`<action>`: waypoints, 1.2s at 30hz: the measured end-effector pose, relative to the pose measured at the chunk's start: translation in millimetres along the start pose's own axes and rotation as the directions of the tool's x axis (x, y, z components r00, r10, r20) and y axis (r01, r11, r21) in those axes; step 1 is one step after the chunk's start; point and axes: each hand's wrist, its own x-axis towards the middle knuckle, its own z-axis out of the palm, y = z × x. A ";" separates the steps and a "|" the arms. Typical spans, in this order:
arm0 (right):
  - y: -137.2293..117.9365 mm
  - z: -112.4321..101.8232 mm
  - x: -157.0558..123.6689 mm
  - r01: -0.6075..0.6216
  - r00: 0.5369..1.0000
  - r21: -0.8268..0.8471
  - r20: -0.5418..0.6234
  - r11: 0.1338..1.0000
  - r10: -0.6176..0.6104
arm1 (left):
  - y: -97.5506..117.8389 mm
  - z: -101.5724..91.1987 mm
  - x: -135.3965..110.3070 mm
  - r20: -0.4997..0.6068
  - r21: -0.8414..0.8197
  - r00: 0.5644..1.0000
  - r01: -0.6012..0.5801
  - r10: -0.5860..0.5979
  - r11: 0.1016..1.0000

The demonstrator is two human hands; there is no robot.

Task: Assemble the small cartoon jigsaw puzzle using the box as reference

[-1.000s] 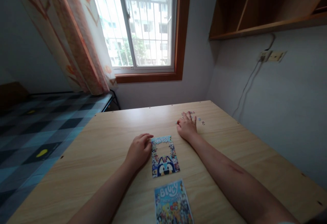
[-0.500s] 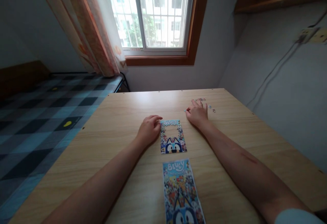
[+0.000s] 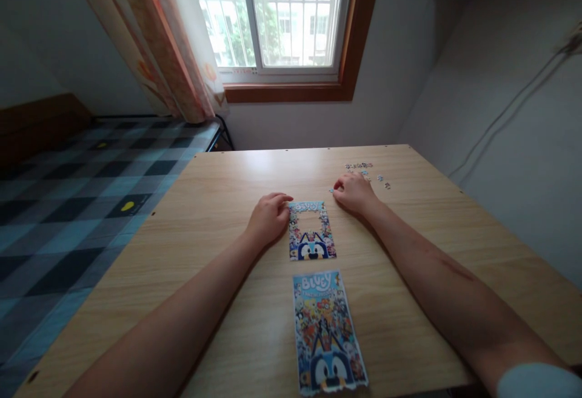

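Note:
A partly assembled jigsaw puzzle (image 3: 312, 248) with a blue cartoon dog lies flat on the wooden table, a hole in its upper middle showing bare wood. My left hand (image 3: 269, 219) rests at its upper left edge, fingers stretched out and fingertips touching the border. To the puzzle's upper right, my right hand (image 3: 355, 192) is low over the table, thumb and forefinger pinched at a small light-blue puzzle piece (image 3: 331, 191). Beyond that hand lie several loose pieces (image 3: 360, 166), some partly hidden by it. Closest to me is a printed picture sheet (image 3: 324, 328) with the same design.
The wooden table (image 3: 204, 204) reaches toward a barred window (image 3: 295, 22). A bed with a checked cover (image 3: 91, 204) stands along the left. A curtain (image 3: 173, 40) hangs beside the window. At the right, a cable (image 3: 509, 107) runs down the wall.
My view has tilted slightly downward. The spread fingers of my right hand have drawn in, and the hand has come slightly back from the loose pieces. My left hand stays at the puzzle.

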 end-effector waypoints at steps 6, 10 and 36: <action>-5.0 -4.0 1.1 0.003 0.999 -0.005 0.049 1.000 -0.002 | -0.1 -0.4 0.4 -0.006 0.000 1.000 -0.012 0.012 1.000; -5.4 -6.5 2.9 0.010 0.994 0.082 0.108 0.997 -0.019 | 0.2 -0.9 0.1 0.000 0.005 1.000 -0.013 0.013 1.000; -64.2 -9.5 -19.2 0.224 0.894 0.672 0.147 0.706 -0.423 | 0.3 -0.6 -1.2 -0.007 0.013 1.000 0.006 -0.006 1.000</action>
